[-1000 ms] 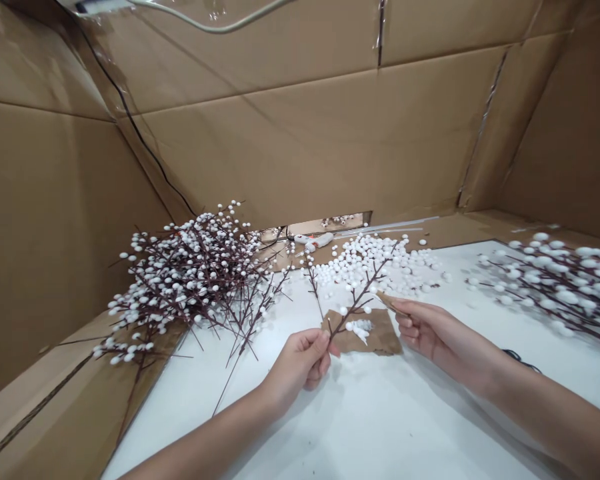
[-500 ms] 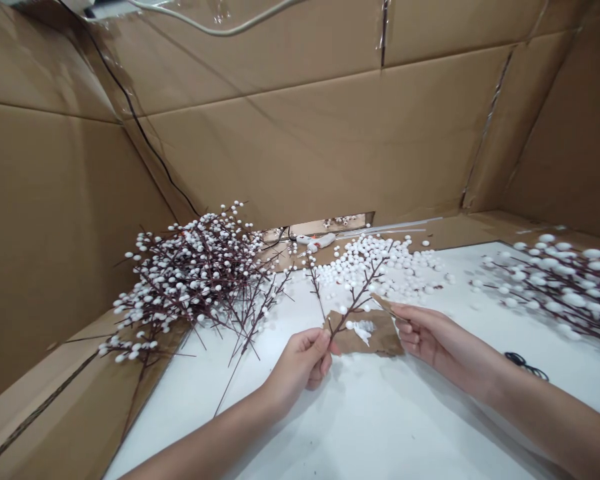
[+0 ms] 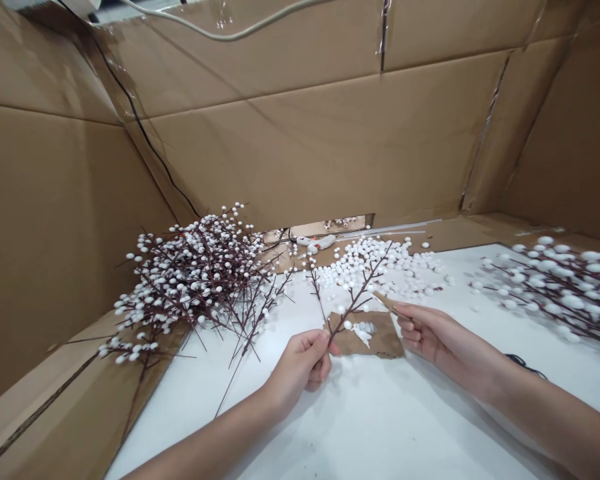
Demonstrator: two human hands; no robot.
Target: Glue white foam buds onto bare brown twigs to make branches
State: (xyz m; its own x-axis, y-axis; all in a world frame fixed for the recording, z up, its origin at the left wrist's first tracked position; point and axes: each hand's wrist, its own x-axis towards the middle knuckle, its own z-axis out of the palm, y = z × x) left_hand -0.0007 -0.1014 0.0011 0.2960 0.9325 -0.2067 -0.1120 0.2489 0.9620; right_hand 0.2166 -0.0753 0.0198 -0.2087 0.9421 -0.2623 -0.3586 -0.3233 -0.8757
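My left hand [image 3: 305,360] is closed on the lower end of a dark brown artificial branch [image 3: 356,301], which slants up to the right and carries a few white berries near its base. My right hand [image 3: 427,333] pinches a narrow strip of brown cardboard [image 3: 386,303], its tip close to the branch's right side. Below both, a flat brown cardboard piece [image 3: 383,343] lies on the white table, bearing a lump of white glue-like stuff [image 3: 364,332]. Behind the branch, many loose white berries [image 3: 395,260] are spread out.
A large heap of white-berried branches [image 3: 195,273] stands at left, and more berried branches [image 3: 565,287] lie at right. A white glue gun [image 3: 317,243] rests at the back by clear sticks [image 3: 390,229]. Black cord [image 3: 523,363] lies by my right forearm. Cardboard walls [image 3: 300,147] surround the table.
Almost nothing differs. The cardboard strip and my right hand have shifted very slightly; my left hand still holds the branch in the same place.
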